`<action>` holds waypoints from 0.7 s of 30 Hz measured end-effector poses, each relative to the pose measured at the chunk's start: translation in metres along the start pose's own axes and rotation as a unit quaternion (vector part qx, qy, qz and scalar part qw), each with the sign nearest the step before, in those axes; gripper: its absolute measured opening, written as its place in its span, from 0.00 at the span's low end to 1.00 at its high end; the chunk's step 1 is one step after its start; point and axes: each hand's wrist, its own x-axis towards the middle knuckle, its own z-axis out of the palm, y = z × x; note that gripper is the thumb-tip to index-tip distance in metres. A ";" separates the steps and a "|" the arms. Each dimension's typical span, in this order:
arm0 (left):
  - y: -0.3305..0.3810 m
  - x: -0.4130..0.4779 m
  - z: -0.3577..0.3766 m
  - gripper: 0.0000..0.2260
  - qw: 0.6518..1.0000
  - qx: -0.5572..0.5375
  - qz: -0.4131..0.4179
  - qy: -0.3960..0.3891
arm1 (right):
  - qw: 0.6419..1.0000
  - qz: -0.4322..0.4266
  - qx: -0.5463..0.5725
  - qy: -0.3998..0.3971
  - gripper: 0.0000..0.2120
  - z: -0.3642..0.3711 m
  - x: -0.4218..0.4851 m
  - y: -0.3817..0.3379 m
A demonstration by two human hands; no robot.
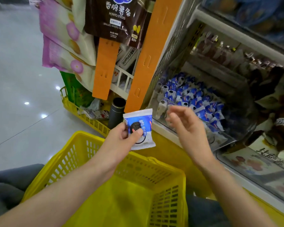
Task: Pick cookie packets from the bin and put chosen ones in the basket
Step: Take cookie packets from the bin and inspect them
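We've got one small square cookie packet [140,128] of glossy blue-and-white foil with crimped zigzag ends and a dark round sandwich cookie printed on it. Our left hand [121,136] pinches it by the lower left part, thumb pressed flat on the front and fingers curled behind. It's up in the air just past the far rim of the yellow plastic basket [82,154], which has slotted lattice walls and a smooth solid floor.

Our right hand [185,126] holds nothing. Its fingers are loosely spread and a bit blurred, hovering in front of the clear plastic bin [223,138] on the low shelf. The heap of matching blue-and-white packets [195,99] inside that bin looks crinkly and shiny.

Further left, flat orange plastic hanging strips [105,68] with little slots dangle down, with a dark brown potato sticks bag [116,18] clipped up top. Below them, a matte dark cylinder [116,113] stands upright in a second yellow lattice basket [82,115] on the glossy tiled floor [15,79].
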 end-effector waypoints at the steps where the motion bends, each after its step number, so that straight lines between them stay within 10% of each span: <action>1: 0.000 0.001 -0.001 0.07 1.000 -0.001 -0.003 0.005 | 0.999 -0.017 -0.034 0.032 0.07 -0.007 0.017 -0.003; 15: 0.004 0.007 -0.002 0.05 1.000 0.002 -0.006 0.007 | 0.944 0.099 -0.308 -0.067 0.12 -0.003 0.132 0.018; 21: 0.011 0.002 0.000 0.05 1.000 -0.027 -0.003 -0.002 | 0.977 0.073 -0.127 0.155 0.02 -0.012 0.114 -0.011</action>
